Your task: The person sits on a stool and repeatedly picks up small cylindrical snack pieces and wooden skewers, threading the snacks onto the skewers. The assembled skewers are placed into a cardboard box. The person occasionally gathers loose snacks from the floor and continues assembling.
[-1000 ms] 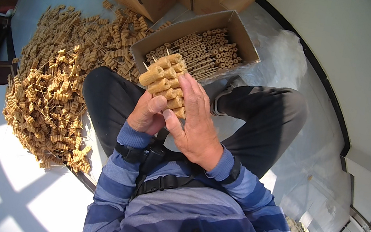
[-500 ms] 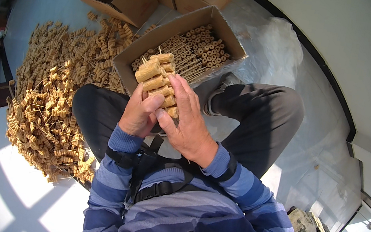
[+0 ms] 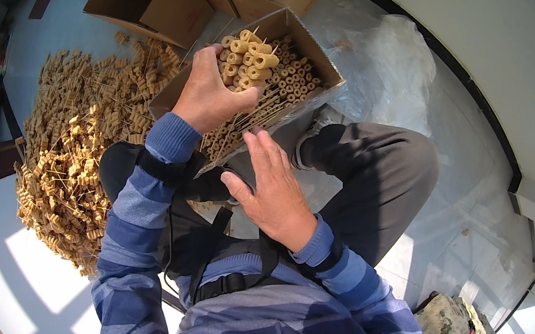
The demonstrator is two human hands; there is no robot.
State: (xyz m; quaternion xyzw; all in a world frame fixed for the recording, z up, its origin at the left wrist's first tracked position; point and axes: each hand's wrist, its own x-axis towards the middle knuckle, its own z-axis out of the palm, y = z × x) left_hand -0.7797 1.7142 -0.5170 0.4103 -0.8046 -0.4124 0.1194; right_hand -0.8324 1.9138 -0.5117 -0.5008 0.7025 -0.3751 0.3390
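My left hand (image 3: 212, 95) grips a bundle of skewered tan tube-shaped pieces (image 3: 247, 62) and holds it over a cardboard box (image 3: 182, 87). Hollow ends of the pieces show, and thin stick tips poke out at the top. Inside the box lie rows of similar skewered tubes (image 3: 294, 77), packed side by side. Beside the box's near edge is my right hand (image 3: 276, 193), fingers stretched and thumb apart, with nothing in it.
A large heap of loose skewered pieces (image 3: 76, 158) spreads on the floor to my left. Behind stand an open cardboard carton (image 3: 122, 1) and further cartons. Clear plastic sheeting (image 3: 394, 75) lies right of the box. A patterned cushion (image 3: 444, 331) sits at the lower right.
Both hands were around the bundle near my lap. Now the left hand has carried it forward over the box, and the right hand has let go and opened.
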